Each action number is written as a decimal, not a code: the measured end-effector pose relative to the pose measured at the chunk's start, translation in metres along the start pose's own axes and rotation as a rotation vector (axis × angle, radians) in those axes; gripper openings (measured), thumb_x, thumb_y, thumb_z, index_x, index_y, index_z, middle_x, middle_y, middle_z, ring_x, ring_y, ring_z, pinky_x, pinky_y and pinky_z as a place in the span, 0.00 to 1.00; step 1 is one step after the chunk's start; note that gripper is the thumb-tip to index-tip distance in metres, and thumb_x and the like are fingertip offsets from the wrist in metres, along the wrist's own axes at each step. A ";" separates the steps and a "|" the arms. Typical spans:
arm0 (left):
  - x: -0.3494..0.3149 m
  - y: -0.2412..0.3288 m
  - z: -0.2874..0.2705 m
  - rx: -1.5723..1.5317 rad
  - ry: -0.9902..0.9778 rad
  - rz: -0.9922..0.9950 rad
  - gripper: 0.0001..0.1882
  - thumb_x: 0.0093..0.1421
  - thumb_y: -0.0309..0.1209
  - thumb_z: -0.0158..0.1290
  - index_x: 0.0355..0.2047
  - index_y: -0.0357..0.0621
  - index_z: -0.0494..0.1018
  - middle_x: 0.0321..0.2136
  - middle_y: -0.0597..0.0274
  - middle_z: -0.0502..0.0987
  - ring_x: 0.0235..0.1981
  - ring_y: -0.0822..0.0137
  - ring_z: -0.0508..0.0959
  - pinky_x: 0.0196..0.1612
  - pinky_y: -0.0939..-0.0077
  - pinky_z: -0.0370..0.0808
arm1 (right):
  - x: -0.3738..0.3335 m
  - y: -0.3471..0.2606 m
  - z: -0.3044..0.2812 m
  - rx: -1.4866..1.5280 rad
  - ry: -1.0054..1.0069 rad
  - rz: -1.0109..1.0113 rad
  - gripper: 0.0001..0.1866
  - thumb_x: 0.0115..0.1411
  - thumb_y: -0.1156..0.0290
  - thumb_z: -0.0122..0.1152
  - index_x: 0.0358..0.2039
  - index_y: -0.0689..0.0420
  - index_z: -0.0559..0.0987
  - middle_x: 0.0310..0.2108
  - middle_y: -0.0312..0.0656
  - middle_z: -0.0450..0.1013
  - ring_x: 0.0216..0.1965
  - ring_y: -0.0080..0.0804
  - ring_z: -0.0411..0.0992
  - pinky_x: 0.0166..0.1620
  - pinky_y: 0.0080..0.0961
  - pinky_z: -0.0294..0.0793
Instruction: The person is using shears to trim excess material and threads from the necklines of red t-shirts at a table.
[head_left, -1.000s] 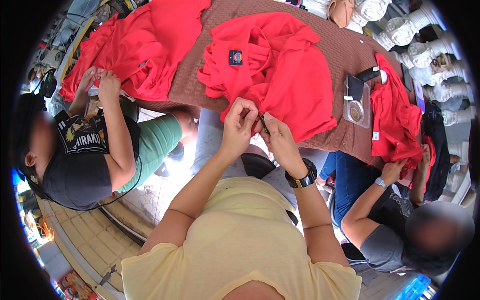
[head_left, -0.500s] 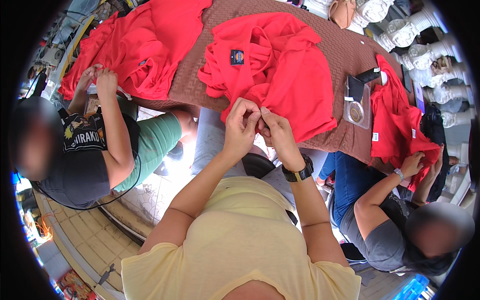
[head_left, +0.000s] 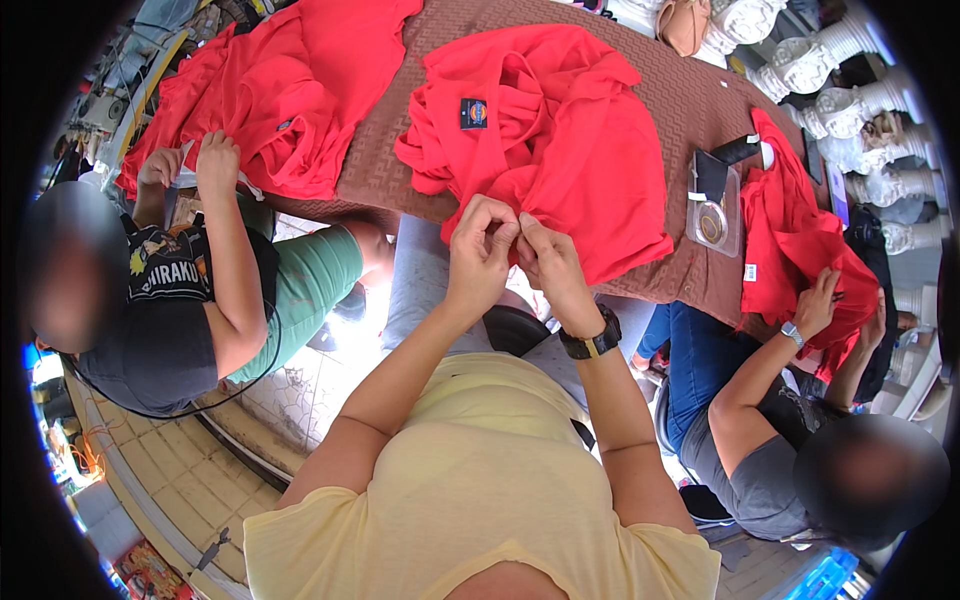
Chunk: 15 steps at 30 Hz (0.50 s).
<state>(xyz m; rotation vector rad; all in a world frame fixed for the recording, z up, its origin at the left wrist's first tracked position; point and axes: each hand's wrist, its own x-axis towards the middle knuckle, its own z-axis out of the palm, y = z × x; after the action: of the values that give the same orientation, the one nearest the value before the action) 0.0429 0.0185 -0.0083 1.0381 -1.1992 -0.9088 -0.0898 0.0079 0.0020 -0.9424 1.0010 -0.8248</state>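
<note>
Both my hands meet fingertip to fingertip just beyond my lap, at the near edge of a red shirt [head_left: 600,150]. My left hand [head_left: 483,245] is closed in a pinch. Against it, my right hand [head_left: 553,262], below a dark wristwatch [head_left: 597,340], is pinched too. Whatever lies between the fingertips is too small to make out. The shirt is bunched on the brown table cover [head_left: 385,165], its dark neck label [head_left: 473,114] facing up.
On the left a person handles another red garment [head_left: 280,90]; on the right another person holds a third red garment [head_left: 790,220]. Beside it are a clear plastic box [head_left: 712,222] and a black cylinder [head_left: 737,150]. White ornate columns [head_left: 810,62] stand beyond the table.
My hands have barely moved and stay pinched together. The left person's hands have drawn apart slightly. The right person's near hand has shifted up on the red garment.
</note>
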 end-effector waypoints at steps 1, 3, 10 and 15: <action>-0.003 -0.011 -0.004 -0.058 0.031 -0.018 0.03 0.68 0.18 0.49 0.34 0.36 0.69 0.34 0.61 0.71 0.34 0.72 0.78 0.40 0.76 0.77 | -0.005 -0.007 0.002 -0.015 -0.002 0.017 0.25 0.72 0.51 0.51 0.22 0.55 0.72 0.18 0.26 0.60 0.20 0.14 0.56 0.23 0.20 0.52; -0.006 -0.015 -0.012 -0.122 0.043 -0.090 0.02 0.70 0.21 0.48 0.37 0.37 0.68 0.35 0.60 0.72 0.37 0.71 0.78 0.44 0.75 0.78 | -0.027 -0.035 0.003 -0.046 0.001 0.051 0.25 0.72 0.51 0.50 0.22 0.56 0.72 0.18 0.27 0.59 0.21 0.15 0.56 0.25 0.21 0.52; -0.013 0.012 -0.015 -0.205 -0.030 -0.328 0.06 0.69 0.23 0.51 0.44 0.39 0.66 0.39 0.56 0.75 0.40 0.69 0.79 0.45 0.76 0.78 | -0.013 -0.029 -0.015 -0.430 0.267 -0.470 0.10 0.57 0.81 0.65 0.41 0.63 0.78 0.35 0.35 0.72 0.27 0.16 0.63 0.27 0.17 0.60; -0.012 -0.002 -0.002 -0.232 0.070 -0.253 0.08 0.67 0.21 0.54 0.44 0.36 0.68 0.37 0.58 0.77 0.38 0.70 0.81 0.43 0.78 0.79 | -0.006 -0.012 -0.010 -0.488 0.213 -0.537 0.09 0.59 0.80 0.65 0.40 0.64 0.79 0.36 0.40 0.74 0.33 0.23 0.71 0.32 0.21 0.67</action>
<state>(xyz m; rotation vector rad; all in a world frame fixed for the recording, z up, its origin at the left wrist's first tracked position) 0.0429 0.0299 -0.0136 1.0376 -0.8921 -1.1688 -0.1026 0.0059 0.0123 -1.6111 1.1794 -1.1698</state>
